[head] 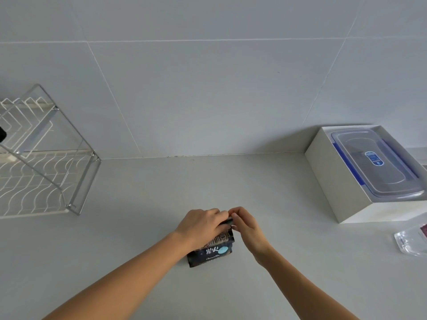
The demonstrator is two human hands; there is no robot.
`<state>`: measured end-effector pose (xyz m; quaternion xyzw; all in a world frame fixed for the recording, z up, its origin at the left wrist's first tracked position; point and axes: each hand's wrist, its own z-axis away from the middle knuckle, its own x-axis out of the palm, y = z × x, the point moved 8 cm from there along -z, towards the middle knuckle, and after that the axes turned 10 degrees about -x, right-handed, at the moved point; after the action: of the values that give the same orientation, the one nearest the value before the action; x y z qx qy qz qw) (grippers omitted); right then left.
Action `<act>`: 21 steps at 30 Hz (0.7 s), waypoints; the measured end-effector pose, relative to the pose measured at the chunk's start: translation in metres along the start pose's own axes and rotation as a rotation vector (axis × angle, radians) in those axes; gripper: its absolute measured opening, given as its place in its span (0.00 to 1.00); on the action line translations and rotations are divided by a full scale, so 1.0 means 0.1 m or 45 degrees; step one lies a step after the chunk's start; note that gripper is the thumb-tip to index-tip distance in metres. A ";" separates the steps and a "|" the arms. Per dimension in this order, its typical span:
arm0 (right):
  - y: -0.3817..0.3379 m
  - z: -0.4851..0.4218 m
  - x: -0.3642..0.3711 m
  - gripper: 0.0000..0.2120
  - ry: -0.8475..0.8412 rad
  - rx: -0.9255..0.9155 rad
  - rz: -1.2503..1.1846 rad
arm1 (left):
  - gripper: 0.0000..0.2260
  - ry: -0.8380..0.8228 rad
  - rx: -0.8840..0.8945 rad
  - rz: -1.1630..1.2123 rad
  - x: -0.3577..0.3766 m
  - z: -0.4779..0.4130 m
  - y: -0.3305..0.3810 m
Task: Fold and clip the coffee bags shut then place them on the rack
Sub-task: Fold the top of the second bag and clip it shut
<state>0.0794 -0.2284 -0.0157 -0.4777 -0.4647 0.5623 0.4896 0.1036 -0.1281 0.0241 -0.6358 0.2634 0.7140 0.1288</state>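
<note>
Rack [46, 172] far left on worktop [143, 227], well apart from bag. Left hand [200, 225] flat, pressing coffee bag [211, 250] top; right hand [248, 227] fingers pinched on folded edge. Tip imo: keep crease tight, pin it before clipping. Bag mid-near, lying flat, long axis near-far, top pointing far.

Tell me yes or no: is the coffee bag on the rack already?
No, the coffee bag lies on the counter under both hands, apart from the rack.
</note>
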 end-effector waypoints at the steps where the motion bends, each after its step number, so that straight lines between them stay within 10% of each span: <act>1: 0.02 -0.01 0.02 0.11 -0.001 0.007 0.019 | 0.14 0.017 0.010 -0.005 -0.01 0.02 -0.01; 21: 0.11 -0.06 0.03 0.13 0.094 -0.135 0.237 | 0.11 -0.109 0.023 0.117 -0.04 0.00 -0.05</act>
<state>0.0844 -0.2262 -0.0270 -0.5644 -0.4289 0.5620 0.4262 0.1069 -0.1229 0.0270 -0.5908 0.2929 0.7433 0.1128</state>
